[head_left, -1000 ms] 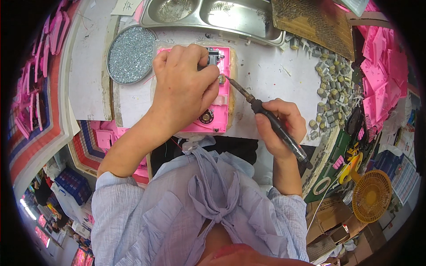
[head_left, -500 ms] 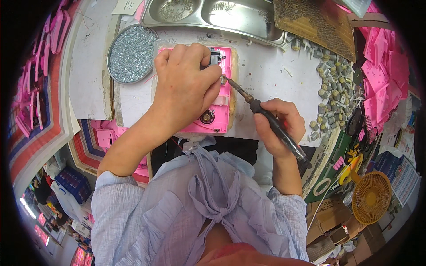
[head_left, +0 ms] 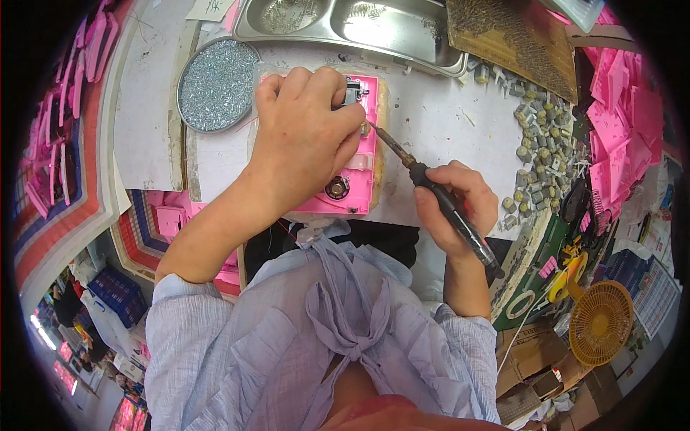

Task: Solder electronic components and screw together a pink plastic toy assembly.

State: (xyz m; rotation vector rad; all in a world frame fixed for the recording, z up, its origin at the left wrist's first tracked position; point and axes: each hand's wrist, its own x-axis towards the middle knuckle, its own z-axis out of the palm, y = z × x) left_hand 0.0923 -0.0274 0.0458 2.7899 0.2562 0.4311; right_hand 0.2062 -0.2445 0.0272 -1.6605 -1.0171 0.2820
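My right hand is wrapped around the black handle of a soldering iron. The iron slants up and left, its thin tip by the right edge of a pink plastic casing. My left hand lies over that casing with fingers curled and pinched; whatever they hold is hidden. Close to its fingertips, a grey and black component shows at the casing's upper end. A round dark part sits near the lower end. Whether the iron's tip touches anything is too small to tell.
Left of the casing stands a round dish of small silvery pieces. A metal compartment tray lies beyond. Several small grey motors are spread at right, beside a brown board. Pink parts pile up farther right.
The soldering iron and my right hand have shifted slightly right, and the tip sits a little farther from my left fingertips. My left hand keeps its place on the casing.
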